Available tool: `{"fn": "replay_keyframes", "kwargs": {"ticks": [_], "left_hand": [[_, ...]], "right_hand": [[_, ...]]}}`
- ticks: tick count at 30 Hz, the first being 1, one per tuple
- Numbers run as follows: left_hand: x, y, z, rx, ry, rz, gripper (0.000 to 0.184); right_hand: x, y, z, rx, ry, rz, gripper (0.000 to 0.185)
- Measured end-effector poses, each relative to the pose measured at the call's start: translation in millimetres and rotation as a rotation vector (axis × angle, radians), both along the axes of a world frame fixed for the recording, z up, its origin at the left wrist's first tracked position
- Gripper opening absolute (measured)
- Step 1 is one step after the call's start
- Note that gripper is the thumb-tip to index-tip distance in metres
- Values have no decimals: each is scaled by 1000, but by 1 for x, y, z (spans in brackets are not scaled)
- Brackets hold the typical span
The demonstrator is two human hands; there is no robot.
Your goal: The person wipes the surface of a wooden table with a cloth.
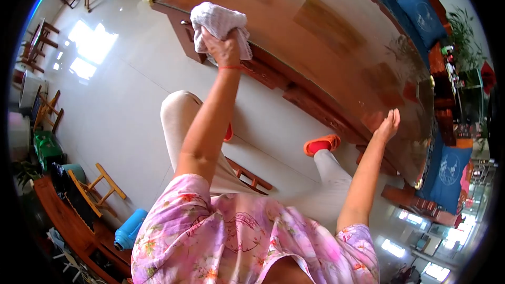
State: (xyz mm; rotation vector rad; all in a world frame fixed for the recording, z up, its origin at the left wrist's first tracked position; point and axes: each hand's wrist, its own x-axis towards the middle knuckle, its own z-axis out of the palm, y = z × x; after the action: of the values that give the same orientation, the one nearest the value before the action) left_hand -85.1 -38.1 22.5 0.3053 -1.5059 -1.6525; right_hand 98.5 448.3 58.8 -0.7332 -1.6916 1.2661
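Observation:
My left hand, with a red string round its wrist, is closed on a crumpled white cloth. Both are at the near edge of a long, glossy brown table, by its left end. On the other side, my right hand is over the table's right part, its fingers curled and pressed together with nothing visible in them. Whether that hand touches the glossy top cannot be made out.
Blue-cushioned seating stands along the table's far side. Wooden stools are at the left, near a blue bottle. A low wooden stool lies between my legs. Pale tiled floor stretches to the left. Plants are at the far right.

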Motion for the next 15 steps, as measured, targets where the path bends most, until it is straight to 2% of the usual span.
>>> {"fn": "replay_keyframes", "kwargs": {"ticks": [3, 6, 8, 10, 12, 13, 15], "left_hand": [[42, 64, 3, -35, -95, -37, 75], [80, 124, 0, -245, -119, 2, 88], [109, 157, 5, -352, -99, -8, 89], [144, 178, 11, -320, -60, -177, 84], [159, 178, -3, -304, 57, -368, 79], [164, 169, 4, -206, 69, -412, 74], [148, 121, 22, -314, 141, -297, 73]], "right_hand": [[12, -32, 19, -83, 66, 43, 46], [29, -70, 28, -32, 64, 67, 46], [44, -93, 12, 15, 103, 124, 46], [69, -150, 9, -15, 81, 278, 44], [95, -174, -25, -149, -40, 588, 42], [104, -187, -28, -169, -180, 686, 42], [123, -197, -43, -226, -362, 865, 43]]}}
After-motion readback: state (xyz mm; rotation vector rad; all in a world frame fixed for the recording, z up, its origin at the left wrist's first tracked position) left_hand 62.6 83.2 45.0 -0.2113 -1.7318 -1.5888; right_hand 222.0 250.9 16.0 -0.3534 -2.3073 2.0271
